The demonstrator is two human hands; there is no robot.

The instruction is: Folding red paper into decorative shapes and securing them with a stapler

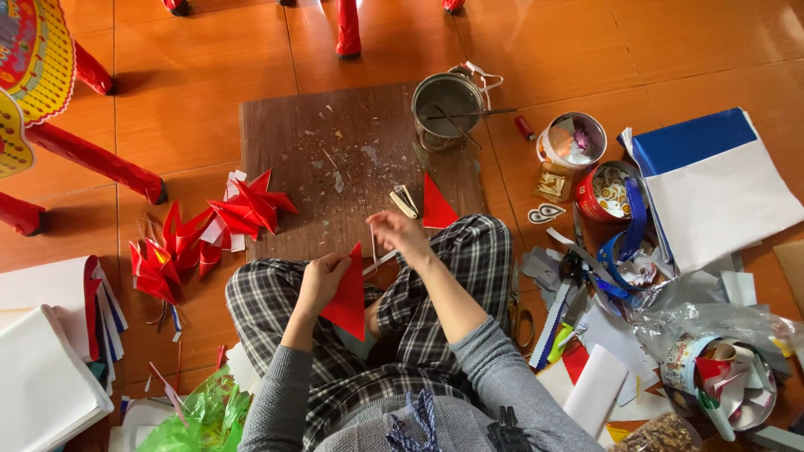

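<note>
L hand [322, 280] grips a red paper triangle [351, 295] over the lap. R hand [400, 233] pinches a thin stick [373, 243], tip near the triangle's top. Just beyond: second red triangle [435, 205] on brown board [293, 151], w/ glue pot [446, 105] at far edge. Folded red pieces [201, 238] lie left.

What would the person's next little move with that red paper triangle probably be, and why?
Probably bringing the thin stick in the right hand down to the red triangle held in the left hand: the stick already points toward it, and finished red pieces lie nearby.
</note>
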